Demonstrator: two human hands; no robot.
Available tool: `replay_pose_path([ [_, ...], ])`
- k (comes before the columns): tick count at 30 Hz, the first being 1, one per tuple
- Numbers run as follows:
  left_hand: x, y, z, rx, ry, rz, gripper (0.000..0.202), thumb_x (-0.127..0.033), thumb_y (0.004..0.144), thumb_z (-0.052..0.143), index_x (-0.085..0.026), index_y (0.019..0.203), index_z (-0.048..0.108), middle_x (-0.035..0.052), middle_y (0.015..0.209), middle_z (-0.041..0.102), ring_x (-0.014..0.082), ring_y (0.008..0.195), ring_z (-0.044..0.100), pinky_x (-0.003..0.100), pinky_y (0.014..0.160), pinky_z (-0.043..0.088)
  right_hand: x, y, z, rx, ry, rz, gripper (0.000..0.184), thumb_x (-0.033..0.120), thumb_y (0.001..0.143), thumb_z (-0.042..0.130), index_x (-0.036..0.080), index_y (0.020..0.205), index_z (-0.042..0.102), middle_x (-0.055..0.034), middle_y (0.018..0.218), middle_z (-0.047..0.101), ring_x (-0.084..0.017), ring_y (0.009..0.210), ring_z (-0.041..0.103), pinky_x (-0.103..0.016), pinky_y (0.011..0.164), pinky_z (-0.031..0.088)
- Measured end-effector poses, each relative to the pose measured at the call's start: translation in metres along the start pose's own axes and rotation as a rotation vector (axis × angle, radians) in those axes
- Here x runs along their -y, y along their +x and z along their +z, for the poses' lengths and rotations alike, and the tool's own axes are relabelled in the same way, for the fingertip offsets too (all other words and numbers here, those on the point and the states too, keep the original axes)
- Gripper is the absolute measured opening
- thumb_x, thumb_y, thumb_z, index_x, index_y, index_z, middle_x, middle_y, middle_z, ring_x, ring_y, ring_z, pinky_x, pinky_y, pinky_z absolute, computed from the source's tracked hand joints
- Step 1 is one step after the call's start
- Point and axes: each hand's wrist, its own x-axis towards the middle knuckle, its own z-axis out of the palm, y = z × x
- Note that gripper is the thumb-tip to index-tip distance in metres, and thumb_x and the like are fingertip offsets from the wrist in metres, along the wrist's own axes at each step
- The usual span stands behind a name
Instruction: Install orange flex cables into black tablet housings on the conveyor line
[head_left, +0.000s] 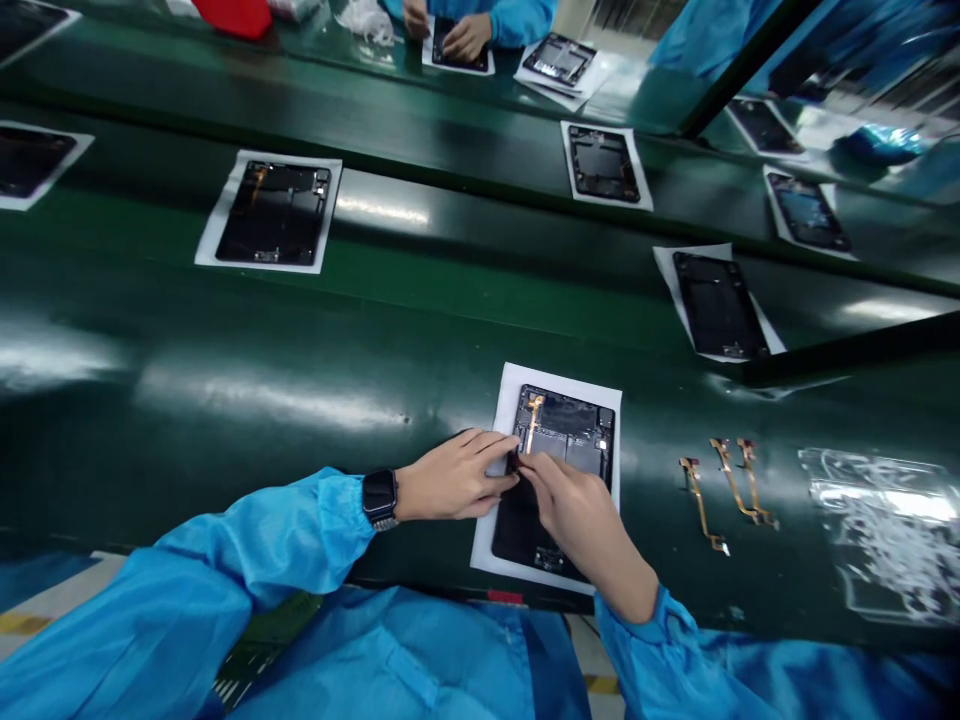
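An opened tablet [555,430] lies on a white sheet [486,555] on the green bench in front of me. A gold flex cable [533,425] runs down the upper left part of its inside. My right hand [574,500] is closed in a pinch at the lower end of this cable, by the tablet's left edge; the fingertips partly hide what they grip. From the left, my left hand [457,475] reaches in with fingers stretched and apart, their tips at the same edge close to the right fingertips.
To the right lie three loose flex cables [703,505] and a clear plastic bag [885,530] of small white pieces. Other opened tablets on white sheets, such as one tablet [274,212], sit on the green conveyor beyond. Across it, a co-worker's hands [466,38] work on another tablet.
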Motion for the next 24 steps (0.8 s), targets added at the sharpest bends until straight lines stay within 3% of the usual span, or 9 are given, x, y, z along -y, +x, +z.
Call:
replay_pose_path([
  [4,0.0,-0.001,0.0,-0.003,0.028,0.015,0.033,-0.026,0.088,0.061,-0.017,0.119,0.062,0.0195,0.141,0.044,0.0314,0.128,0.045,0.046,0.103,0.041,-0.007,-0.009,-0.002,-0.013,0.015,0.065,0.02,0.019,0.1,0.039,0.017,0.102,0.058,-0.0074,0.085,0.07,-0.019,0.069,0.067,-0.026,0.055,0.041],
  [9,0.0,-0.002,0.001,0.006,0.034,0.013,0.033,-0.027,0.09,0.059,-0.016,0.121,0.061,0.0202,0.141,0.043,0.0314,0.13,0.043,0.046,0.104,0.04,-0.002,-0.005,0.003,0.025,-0.072,0.046,0.018,0.012,0.096,0.041,0.017,0.098,0.059,-0.0073,0.085,0.07,-0.018,0.061,0.064,-0.026,0.05,0.035],
  [16,0.002,0.0,0.001,0.055,0.014,0.005,0.035,-0.028,0.091,0.057,-0.016,0.124,0.059,0.0203,0.144,0.04,0.0312,0.134,0.04,0.047,0.106,0.039,0.008,0.003,0.007,0.03,-0.092,0.041,0.024,0.008,0.093,0.04,0.014,0.101,0.062,-0.0096,0.085,0.069,-0.02,0.061,0.064,-0.029,0.05,0.038],
  [18,0.001,-0.002,-0.001,0.059,0.008,0.01,0.036,-0.029,0.09,0.059,-0.016,0.123,0.059,0.0207,0.144,0.04,0.0318,0.134,0.039,0.048,0.106,0.039,0.004,0.0,0.008,-0.008,0.032,0.073,0.024,0.013,0.096,0.041,0.015,0.106,0.062,-0.0101,0.09,0.071,-0.021,0.069,0.066,-0.029,0.057,0.045],
  [20,0.0,-0.004,-0.005,0.041,-0.011,0.021,0.037,-0.03,0.089,0.06,-0.017,0.123,0.059,0.0205,0.144,0.041,0.0327,0.133,0.04,0.048,0.105,0.04,-0.005,-0.003,0.009,-0.102,0.264,0.15,0.023,0.02,0.098,0.044,0.018,0.11,0.062,-0.0101,0.1,0.071,-0.022,0.086,0.067,-0.032,0.073,0.05],
  [22,0.001,-0.005,-0.01,0.0,-0.045,0.023,0.04,-0.032,0.089,0.06,-0.018,0.127,0.056,0.0189,0.143,0.043,0.0321,0.131,0.042,0.048,0.104,0.042,-0.017,-0.006,0.01,-0.265,0.6,0.292,0.02,0.027,0.097,0.049,0.02,0.109,0.062,-0.0089,0.104,0.069,-0.022,0.095,0.065,-0.036,0.085,0.05],
  [24,0.007,0.002,-0.016,-0.05,-0.081,-0.015,0.042,-0.032,0.092,0.057,-0.02,0.132,0.052,0.0163,0.141,0.045,0.0295,0.13,0.043,0.046,0.104,0.042,-0.029,-0.008,0.01,-0.439,1.001,0.469,0.018,0.035,0.094,0.053,0.022,0.104,0.062,-0.0059,0.095,0.067,-0.02,0.088,0.064,-0.035,0.08,0.052],
])
